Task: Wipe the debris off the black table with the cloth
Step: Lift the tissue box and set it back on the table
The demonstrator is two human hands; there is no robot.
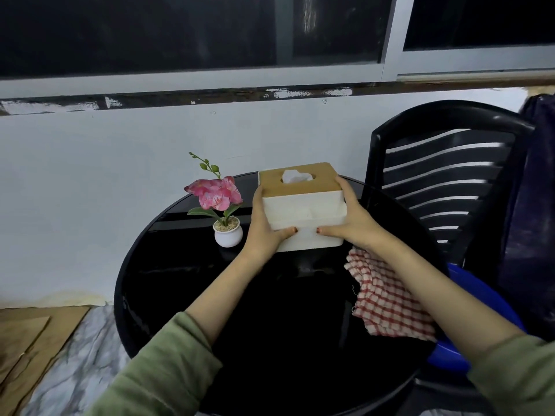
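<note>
- Got both hands on the tissue box (301,205): left hand (264,226) and right hand (353,219) clamped round its sides.
- Checked cloth (383,298) lies on the black surface (270,340) under my right forearm.

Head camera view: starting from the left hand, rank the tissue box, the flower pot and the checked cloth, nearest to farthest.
From the left hand:
1. Tissue box, held in its grip.
2. Flower pot, just to its left on the table.
3. Checked cloth, at the table's right edge, under the right forearm.
</note>
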